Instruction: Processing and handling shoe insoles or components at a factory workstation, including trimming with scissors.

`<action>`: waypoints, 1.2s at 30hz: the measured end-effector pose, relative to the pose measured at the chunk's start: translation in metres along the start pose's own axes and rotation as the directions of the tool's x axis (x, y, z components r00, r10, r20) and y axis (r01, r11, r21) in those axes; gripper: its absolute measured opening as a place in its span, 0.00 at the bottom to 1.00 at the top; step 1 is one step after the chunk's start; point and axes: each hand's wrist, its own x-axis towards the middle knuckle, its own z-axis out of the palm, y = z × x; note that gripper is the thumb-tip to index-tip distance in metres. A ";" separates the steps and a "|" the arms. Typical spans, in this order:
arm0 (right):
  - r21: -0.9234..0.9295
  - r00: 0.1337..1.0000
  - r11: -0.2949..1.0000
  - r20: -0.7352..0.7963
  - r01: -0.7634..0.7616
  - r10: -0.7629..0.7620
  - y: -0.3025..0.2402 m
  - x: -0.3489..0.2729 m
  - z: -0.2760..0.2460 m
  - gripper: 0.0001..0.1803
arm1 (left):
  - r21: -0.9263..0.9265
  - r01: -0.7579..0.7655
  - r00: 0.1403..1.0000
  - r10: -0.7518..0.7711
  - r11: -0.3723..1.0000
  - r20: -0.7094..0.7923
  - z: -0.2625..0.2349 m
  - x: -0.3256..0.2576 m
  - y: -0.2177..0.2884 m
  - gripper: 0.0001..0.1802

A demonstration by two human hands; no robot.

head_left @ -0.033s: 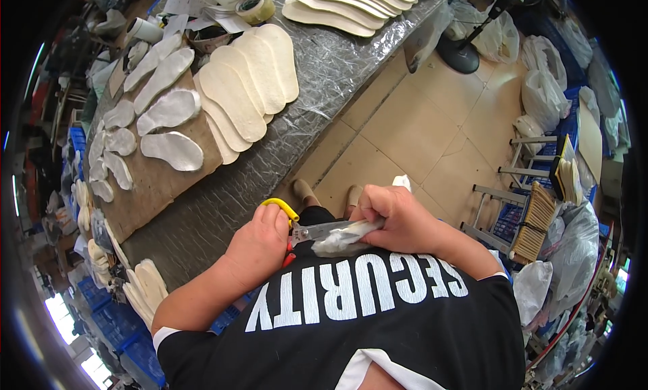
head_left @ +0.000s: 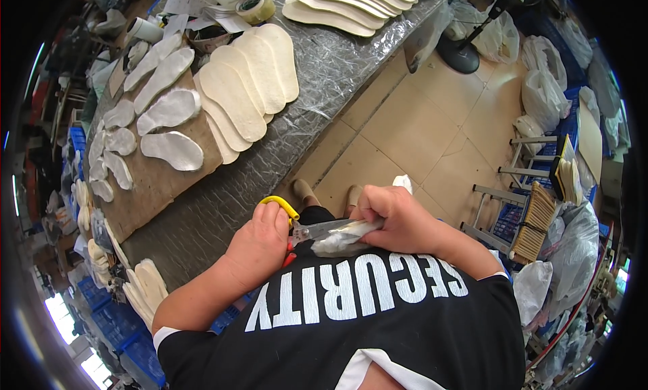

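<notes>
Left hand: the left hand (head_left: 260, 240) is curling shut around the yellow-handled scissors (head_left: 305, 227), fingers threading the yellow loop, right up against the person's black shirt (head_left: 351, 322).
Scissors: the blades are pointing right, toward the other hand, and biting into the edge of the pale piece; how far the blades are parted is hard to tell.
Right hand: the right hand (head_left: 398, 218) is clamping down on a whitish insole piece (head_left: 344, 238), thumb and fingers pinching it from above.
Insole piece: it is sitting between the two hands, close to the chest, its left end meeting the scissor blades.
Hands together: the two hands are working close, nearly touching, joined by scissors and piece.
Feet: two shoes (head_left: 327, 194) are showing on the tiled floor (head_left: 418, 120) just beyond the hands.
Workbench: a long grey foil-covered bench (head_left: 223, 201) is running away to the upper left.
Near corner: a small stack of cream insoles (head_left: 145, 292) is hanging at the bench's near edge.
Board: a brown board (head_left: 152, 184) is carrying silvery-white insole cut-outs (head_left: 172, 150) laid singly.
Middle: a fan of cream insoles (head_left: 250, 79) is overlapping beside the board.
Far end: another row of cream insoles (head_left: 351, 5) and a roll of tape (head_left: 255, 7) are lying at the far edge.
Right side: white bags (head_left: 540, 86) and a metal rack (head_left: 520, 187) are standing well apart on the floor.
</notes>
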 end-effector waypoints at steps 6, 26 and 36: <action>-0.031 0.999 0.999 0.000 0.032 -0.032 0.000 0.001 0.001 0.19 | 0.044 0.017 1.000 -0.016 0.999 -0.010 0.003 0.001 0.002 0.16; -0.020 0.994 0.994 -0.021 0.105 -0.106 0.001 0.000 0.006 0.21 | 0.020 0.028 0.998 -0.029 0.999 0.063 0.006 -0.007 0.004 0.17; -0.059 0.998 0.996 0.027 0.060 -0.059 0.003 -0.001 0.008 0.26 | 0.015 0.031 1.000 -0.031 0.999 0.003 0.006 -0.004 0.006 0.16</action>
